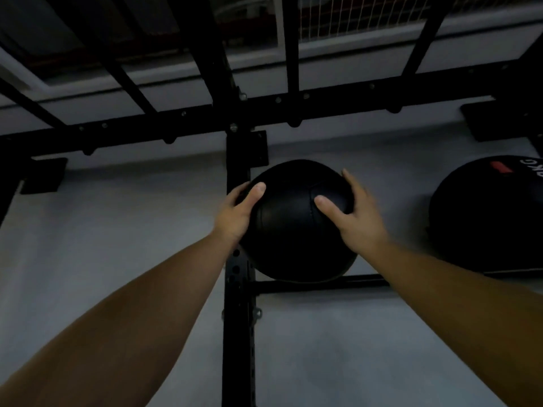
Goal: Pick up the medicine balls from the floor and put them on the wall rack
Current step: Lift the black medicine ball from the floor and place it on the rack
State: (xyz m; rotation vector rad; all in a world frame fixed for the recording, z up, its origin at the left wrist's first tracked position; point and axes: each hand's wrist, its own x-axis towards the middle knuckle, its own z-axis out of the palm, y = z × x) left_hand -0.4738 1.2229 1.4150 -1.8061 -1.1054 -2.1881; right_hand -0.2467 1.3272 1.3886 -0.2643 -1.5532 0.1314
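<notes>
A black leather medicine ball (293,236) sits high against the grey wall, its underside on the horizontal bar of the black wall rack (320,284). My left hand (238,212) grips the ball's left side with the thumb on its front. My right hand (352,215) presses on the ball's right side, fingers spread and thumb across the front. A second black medicine ball (487,218) with a red patch and white lettering rests on the same rack to the right, partly cut off by the frame edge.
A black perforated upright post (238,304) runs down the wall just left of the held ball. A long black crossbeam (176,124) with bolts spans above, and slanted black bars lead up to a netted ceiling area.
</notes>
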